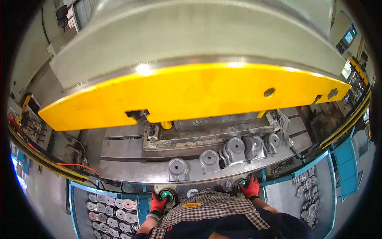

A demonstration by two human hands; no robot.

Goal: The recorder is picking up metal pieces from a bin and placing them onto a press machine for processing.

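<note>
Press bed [131,169] ahead; both hands, L [158,204] & R [250,188], on green buttons [166,195].

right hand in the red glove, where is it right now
In the head view the right hand is low and right of centre, resting on the right green button of the control panel, just below the grey metal parts.

Both hands, left [158,204] and right [250,188], wear red knit cloth gloves. The green buttons [166,195] look like glossy plastic. The guard [191,93] is glossy yellow-painted metal. The castings [234,149] are dull grey bare metal on a scuffed steel bed [131,169]. The shirt [211,207] is checked woven cloth.
</note>
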